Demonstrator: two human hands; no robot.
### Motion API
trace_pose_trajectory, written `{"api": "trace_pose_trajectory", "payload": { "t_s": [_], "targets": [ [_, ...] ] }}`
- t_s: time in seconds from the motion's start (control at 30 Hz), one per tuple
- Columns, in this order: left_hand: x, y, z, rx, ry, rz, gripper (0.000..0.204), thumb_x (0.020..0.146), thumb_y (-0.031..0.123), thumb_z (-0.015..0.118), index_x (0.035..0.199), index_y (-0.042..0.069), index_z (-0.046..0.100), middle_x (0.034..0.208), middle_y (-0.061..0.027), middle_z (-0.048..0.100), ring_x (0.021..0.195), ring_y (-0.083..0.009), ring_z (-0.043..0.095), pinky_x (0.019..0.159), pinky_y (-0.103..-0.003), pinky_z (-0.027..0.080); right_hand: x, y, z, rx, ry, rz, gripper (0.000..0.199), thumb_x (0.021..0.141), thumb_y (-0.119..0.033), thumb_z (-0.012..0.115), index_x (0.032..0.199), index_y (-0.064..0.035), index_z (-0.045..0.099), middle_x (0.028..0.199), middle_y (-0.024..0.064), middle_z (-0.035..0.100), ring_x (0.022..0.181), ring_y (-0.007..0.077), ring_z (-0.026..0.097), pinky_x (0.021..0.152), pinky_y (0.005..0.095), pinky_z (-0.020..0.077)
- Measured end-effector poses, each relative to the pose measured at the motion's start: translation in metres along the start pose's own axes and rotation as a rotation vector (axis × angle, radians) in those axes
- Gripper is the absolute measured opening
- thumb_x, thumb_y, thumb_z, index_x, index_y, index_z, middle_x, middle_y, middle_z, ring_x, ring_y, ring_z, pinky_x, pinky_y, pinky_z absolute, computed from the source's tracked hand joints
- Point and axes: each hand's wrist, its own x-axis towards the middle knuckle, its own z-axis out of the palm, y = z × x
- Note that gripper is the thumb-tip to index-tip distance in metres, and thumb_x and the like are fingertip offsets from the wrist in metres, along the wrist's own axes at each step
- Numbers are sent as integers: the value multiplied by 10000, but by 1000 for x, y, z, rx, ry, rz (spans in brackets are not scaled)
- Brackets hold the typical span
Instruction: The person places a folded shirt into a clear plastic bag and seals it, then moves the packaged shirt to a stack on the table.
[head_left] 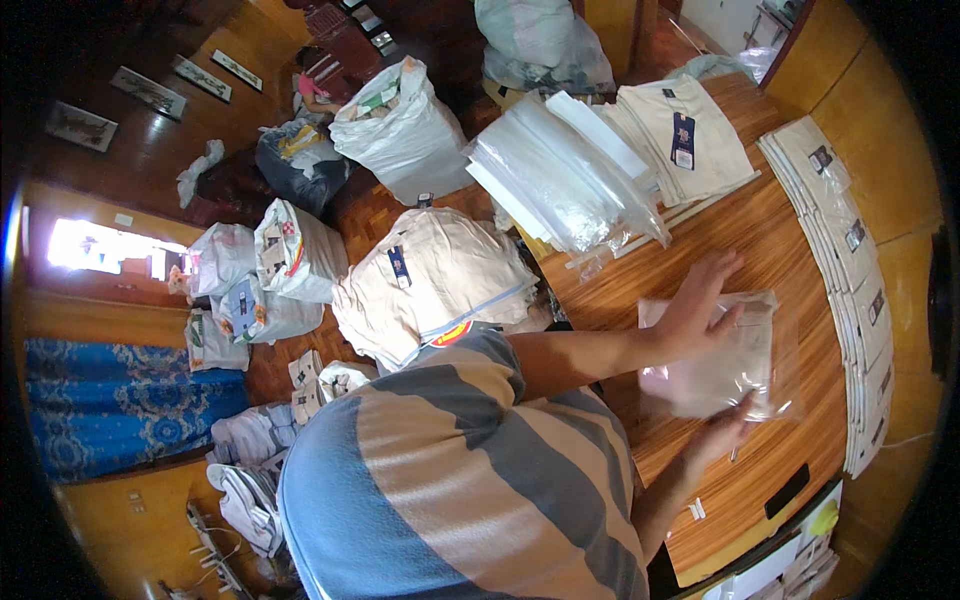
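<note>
On the wooden table lies a clear plastic bag point(785, 345) with a folded cream garment point(735, 375) inside it; light glints off the film. My left hand point(695, 310) is spread over the bag's upper part, fingers apart and gripping nothing. At the bag's lower edge, my right hand point(725, 430) has its fingers close together on the film. Their tips are small and partly hidden. Farther up the table, a stack of clear plastic bags point(560, 170) rests beside a pile of folded cream garments point(650, 120) with a dark tag on top.
Packed folded garments point(850, 290) line the table's far edge in overlapping rows. A black flat object point(787, 490) and small white pieces point(697, 508) lie on the tabletop point(700, 255). Beside me is a heap of cream garments point(430, 270); full white sacks point(400, 130) stand on the floor.
</note>
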Motion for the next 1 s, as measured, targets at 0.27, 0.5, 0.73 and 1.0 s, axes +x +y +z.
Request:
{"api": "trace_pose_trajectory", "payload": {
  "t_s": [0.27,0.5,0.73,1.0],
  "targets": [
    [-113,-48,23,343,-653,68,730,842,348,721,1478,58,512,1569,-357,344,1441,-548,319,1195,-689,218,-37,32,-204,-721,-238,388,221,990,-248,765,936,-47,694,761,24,696,658,130,668,554,261,523],
    [-45,-83,18,380,-1062,543,719,908,386,669,1571,193,470,1703,-214,243,1577,-454,176,1270,-639,116,-20,-47,-102,-1171,-476,-639,277,891,-196,811,1078,-12,724,1097,193,727,1058,390,690,943,456,562],
    [-54,-69,38,269,-1176,659,643,959,384,651,1568,270,479,1721,-76,273,1596,-334,202,1303,-582,101,5,2,-88,-1406,-990,-640,338,845,-247,790,1123,-80,696,1135,111,650,1129,323,630,981,440,538],
    [-70,-50,71,155,-1157,839,540,914,217,654,1429,63,599,1621,-101,456,1547,-290,344,1279,-559,208,26,1,-114,-1467,-986,-857,125,922,-195,654,990,-91,675,1086,70,654,1082,282,646,950,419,537]
  ]
}}
